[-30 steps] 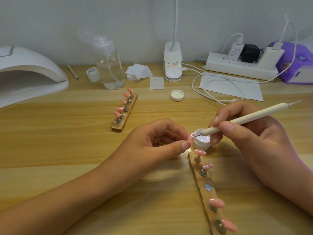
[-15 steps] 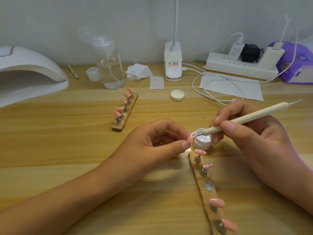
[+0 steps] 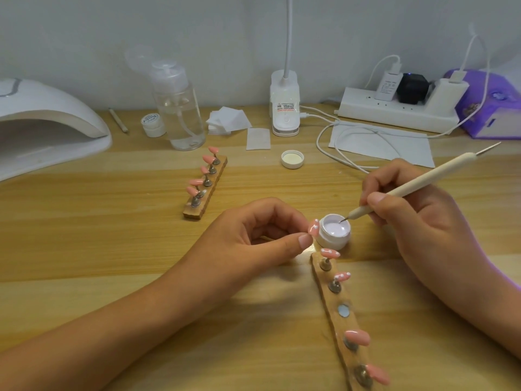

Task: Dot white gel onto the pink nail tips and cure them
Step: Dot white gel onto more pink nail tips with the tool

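My left hand [image 3: 262,235] pinches a pink nail tip [image 3: 313,228] that carries white dots, just left of the open white gel pot [image 3: 334,232]. My right hand [image 3: 417,221] grips a cream dotting pen [image 3: 417,185] like a pencil, its metal point dipped into the pot. A wooden holder strip [image 3: 337,320] runs toward me below the pot; its two far tips are dotted, one stud is bare, and two near tips are plain pink. A second wooden strip [image 3: 205,190] with several pink tips lies farther back. The white curing lamp [image 3: 48,128] stands at the far left.
The pot's lid [image 3: 292,159] lies behind the pot. Along the back stand a clear pump bottle [image 3: 179,108], a small white jar [image 3: 153,124], wipes [image 3: 228,119], a desk lamp base [image 3: 284,108], a power strip [image 3: 397,108] with cables, and a purple box [image 3: 490,105].
The pen's point has moved right, off the nail tip in my left hand and into the gel pot. My left hand has stayed still.
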`<state>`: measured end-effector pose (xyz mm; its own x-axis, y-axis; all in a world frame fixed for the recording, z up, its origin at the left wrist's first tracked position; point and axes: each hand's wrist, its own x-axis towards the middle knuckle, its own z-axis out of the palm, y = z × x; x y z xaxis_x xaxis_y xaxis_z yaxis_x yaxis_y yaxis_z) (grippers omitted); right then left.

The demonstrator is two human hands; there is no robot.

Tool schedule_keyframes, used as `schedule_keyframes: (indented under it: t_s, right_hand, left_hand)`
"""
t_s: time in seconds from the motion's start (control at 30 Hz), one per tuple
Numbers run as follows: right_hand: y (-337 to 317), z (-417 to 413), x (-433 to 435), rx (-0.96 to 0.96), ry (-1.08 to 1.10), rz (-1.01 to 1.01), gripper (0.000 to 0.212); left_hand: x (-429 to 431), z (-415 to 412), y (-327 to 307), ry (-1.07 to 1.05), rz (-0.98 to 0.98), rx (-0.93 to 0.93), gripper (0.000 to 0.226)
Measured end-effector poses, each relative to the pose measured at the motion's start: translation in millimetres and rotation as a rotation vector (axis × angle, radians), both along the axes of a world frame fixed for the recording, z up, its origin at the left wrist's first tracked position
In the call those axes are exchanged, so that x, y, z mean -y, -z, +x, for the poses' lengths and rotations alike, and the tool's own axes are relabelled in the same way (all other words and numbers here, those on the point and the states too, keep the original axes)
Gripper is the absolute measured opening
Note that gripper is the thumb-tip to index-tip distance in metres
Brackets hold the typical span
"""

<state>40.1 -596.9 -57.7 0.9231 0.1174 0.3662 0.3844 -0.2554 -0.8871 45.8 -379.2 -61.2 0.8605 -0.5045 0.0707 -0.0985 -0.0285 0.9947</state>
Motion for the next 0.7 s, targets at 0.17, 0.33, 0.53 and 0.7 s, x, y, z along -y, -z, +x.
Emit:
schedule_keyframes:
  t_s: [0.17, 0.33, 0.53, 0.7]
  right_hand:
    - [-1.0, -6.0, -3.6, 0.049, -0.066, -0.137, 0.012]
    - [-0.2, -5.7, -4.2, 0.024, -0.047, -0.173, 0.011]
    - [0.8, -5.1, -4.0, 0.035, -0.045, -0.217, 0.01]
    - [1.2, -5.2, -3.2, 0.028, -0.039, -0.204, 0.009]
  left_hand:
    - [0.4, -0.5, -0.5, -0.012, -0.002, -0.005, 0.01]
    - [1.0, -1.0, -1.3, -0.017, -0.005, -0.013, 0.01]
    - [0.8, -1.3, -1.5, -0.015, -0.011, -0.025, 0.01]
    - [0.9, -1.2, -1.1, -0.016, -0.025, -0.037, 0.01]
